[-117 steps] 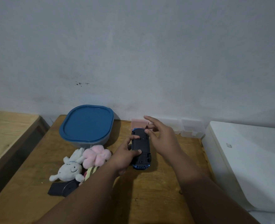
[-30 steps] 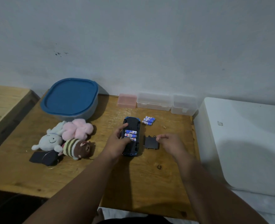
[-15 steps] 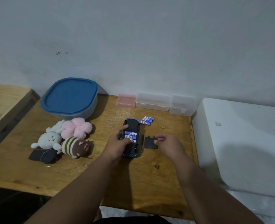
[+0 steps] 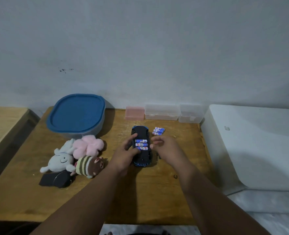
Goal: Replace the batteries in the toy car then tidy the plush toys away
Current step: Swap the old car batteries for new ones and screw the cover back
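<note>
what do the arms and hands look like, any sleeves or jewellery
The left arm and right arm are bare as far as the frame shows, with no sleeves. The left grip and right grip are bare hands: no gloves, rings, watch or bands visible in the dim light.

wooden table [image 4: 157,192] | white unit [image 4: 259,150] at its right | black item [image 4: 55,180], perhaps a pouch, front-left

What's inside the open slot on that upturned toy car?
Three blue-and-white batteries lie side by side in the open compartment of the toy car. The thumb of the left hand covers the nearest one's end, so that part is hidden.
</note>
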